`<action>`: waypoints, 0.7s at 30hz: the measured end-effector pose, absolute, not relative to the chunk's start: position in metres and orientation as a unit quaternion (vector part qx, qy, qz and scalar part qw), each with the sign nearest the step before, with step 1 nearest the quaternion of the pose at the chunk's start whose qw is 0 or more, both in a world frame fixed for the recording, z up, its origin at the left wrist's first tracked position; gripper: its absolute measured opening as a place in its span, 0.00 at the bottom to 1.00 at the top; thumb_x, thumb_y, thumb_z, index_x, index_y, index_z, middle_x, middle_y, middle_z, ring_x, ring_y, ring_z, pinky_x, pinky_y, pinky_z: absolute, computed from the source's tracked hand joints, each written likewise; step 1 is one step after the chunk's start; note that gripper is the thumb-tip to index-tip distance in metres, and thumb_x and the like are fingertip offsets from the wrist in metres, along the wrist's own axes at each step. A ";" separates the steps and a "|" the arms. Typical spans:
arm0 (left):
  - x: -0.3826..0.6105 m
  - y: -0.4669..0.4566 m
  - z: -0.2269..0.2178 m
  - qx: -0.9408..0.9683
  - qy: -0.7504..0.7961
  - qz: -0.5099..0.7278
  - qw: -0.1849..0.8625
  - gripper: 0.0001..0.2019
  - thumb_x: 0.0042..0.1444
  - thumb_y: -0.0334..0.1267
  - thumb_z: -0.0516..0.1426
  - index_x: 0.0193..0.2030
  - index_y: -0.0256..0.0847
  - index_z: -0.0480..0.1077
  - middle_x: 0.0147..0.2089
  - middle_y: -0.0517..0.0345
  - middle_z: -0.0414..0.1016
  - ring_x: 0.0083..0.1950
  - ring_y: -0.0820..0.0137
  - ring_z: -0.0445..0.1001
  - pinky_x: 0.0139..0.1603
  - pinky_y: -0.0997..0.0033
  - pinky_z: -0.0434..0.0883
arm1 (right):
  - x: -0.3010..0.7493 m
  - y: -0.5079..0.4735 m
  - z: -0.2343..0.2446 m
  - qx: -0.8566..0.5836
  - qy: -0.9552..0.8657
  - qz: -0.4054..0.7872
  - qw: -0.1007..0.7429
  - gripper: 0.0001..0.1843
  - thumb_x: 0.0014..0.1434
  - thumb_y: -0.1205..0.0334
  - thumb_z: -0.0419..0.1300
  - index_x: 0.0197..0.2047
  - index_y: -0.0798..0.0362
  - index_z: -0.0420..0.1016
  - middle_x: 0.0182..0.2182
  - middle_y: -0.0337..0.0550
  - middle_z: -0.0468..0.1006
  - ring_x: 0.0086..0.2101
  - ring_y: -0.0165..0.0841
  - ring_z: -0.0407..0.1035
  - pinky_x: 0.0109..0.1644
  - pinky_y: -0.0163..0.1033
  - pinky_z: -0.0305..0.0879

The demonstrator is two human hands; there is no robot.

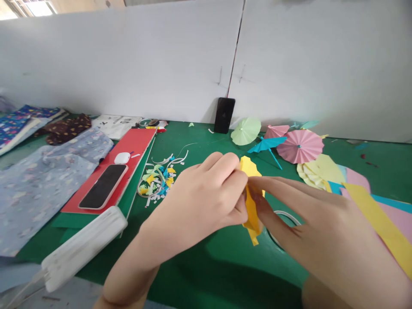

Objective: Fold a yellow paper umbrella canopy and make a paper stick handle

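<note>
My left hand (pixel 206 193) and my right hand (pixel 299 210) meet over the green mat (pixel 199 266), both pinching a folded yellow paper piece (pixel 251 201). The left fingers curl round its upper part; the right fingers press its lower part from the right. Under the right hand lies a white tape ring (pixel 283 214), partly hidden. A heap of coloured paper scraps (pixel 157 178) lies just left of my left hand.
Paper umbrellas stand at the back: green (pixel 246 131), blue (pixel 267 145), pink (pixel 300 146). Coloured paper sheets (pixel 380 206) lie at right. A phone (pixel 103 186) rests on a red board (pixel 128 150); another phone (pixel 224 115) leans on the white partition. Fabric (pixel 41 171) and a white case (pixel 83 244) lie left.
</note>
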State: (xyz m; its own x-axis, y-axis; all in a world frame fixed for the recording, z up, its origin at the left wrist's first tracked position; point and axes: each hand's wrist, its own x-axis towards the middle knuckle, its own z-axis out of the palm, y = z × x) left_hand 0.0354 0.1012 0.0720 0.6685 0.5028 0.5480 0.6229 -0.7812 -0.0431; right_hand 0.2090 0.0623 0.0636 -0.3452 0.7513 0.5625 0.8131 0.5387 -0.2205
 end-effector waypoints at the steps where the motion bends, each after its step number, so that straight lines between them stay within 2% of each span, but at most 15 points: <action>1: 0.035 0.101 0.072 -0.904 -0.313 -0.269 0.109 0.10 0.50 0.26 0.50 0.32 0.33 0.73 0.31 0.56 0.67 0.31 0.71 0.65 0.24 0.73 0.66 | 0.209 0.063 0.064 -0.476 -0.817 -0.048 0.321 0.11 0.58 0.72 0.53 0.27 0.48 0.64 0.30 0.37 0.80 0.24 0.28 0.72 0.21 0.31 0.58; 7: 0.034 0.100 0.074 -0.899 -0.327 -0.286 0.051 0.09 0.50 0.25 0.51 0.31 0.33 0.72 0.32 0.56 0.66 0.32 0.72 0.64 0.28 0.73 0.67 | 0.205 0.062 0.069 -0.502 -0.804 -0.038 0.318 0.11 0.57 0.73 0.53 0.27 0.50 0.68 0.22 0.34 0.77 0.16 0.25 0.61 0.20 0.31 0.53; 11: 0.032 0.100 0.076 -0.891 -0.330 -0.313 0.002 0.07 0.50 0.25 0.51 0.32 0.34 0.70 0.33 0.58 0.64 0.33 0.74 0.63 0.29 0.75 0.66 | 0.206 0.061 0.069 -0.510 -0.794 -0.033 0.329 0.08 0.56 0.72 0.55 0.32 0.50 0.72 0.20 0.32 0.74 0.15 0.24 0.59 0.18 0.31 0.51; 16: 0.027 0.099 0.079 -0.868 -0.335 -0.365 -0.030 0.07 0.50 0.25 0.55 0.34 0.38 0.70 0.34 0.62 0.64 0.32 0.78 0.63 0.31 0.79 0.65 | 0.208 0.061 0.069 -0.521 -0.787 -0.043 0.328 0.09 0.53 0.72 0.57 0.36 0.49 0.73 0.17 0.30 0.70 0.12 0.23 0.48 0.15 0.31 0.47; 21: 0.029 0.099 0.077 -0.883 -0.330 -0.333 0.004 0.05 0.53 0.28 0.54 0.36 0.36 0.70 0.35 0.58 0.65 0.35 0.74 0.66 0.33 0.76 0.67 | 0.206 0.063 0.067 -0.514 -0.790 -0.018 0.333 0.09 0.55 0.71 0.56 0.38 0.50 0.73 0.23 0.32 0.76 0.17 0.24 0.62 0.19 0.29 0.54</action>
